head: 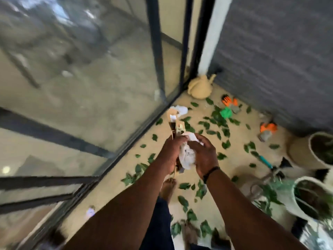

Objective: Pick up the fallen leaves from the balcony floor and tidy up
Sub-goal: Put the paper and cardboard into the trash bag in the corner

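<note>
1. Green leaves [219, 121] lie flat and thin all over the balcony floor [115, 186], thickest just beyond the person's hands and thinner toward the bare foot [168, 188]; none is in either hand yet.
2. From the hands the leaves lie below and ahead, so any pick-up means a reach downward; judging by position, the right hand [202, 156] is nearer the dense patch by the green glove [226, 112].
3. White crumpled plastic, likely a bag [188, 156], sits between both hands. The right hand's grip is curled round it. The left hand [170, 152] is clamped on the bag's edge together with a stiff piece of brown cardboard [175, 123] whose long axis points away from the person.
4. Beside the green glove are orange gloves [229, 101], soft and rubbery; farther right another orange glove [267, 129].
5. Right of that, a teal-handled tool [264, 161] lies slanted near woven white planters [304, 197].
6. Beyond the gloves, a tan ribbed pot [200, 86] sits in the corner by the glass door [90, 78].
</note>
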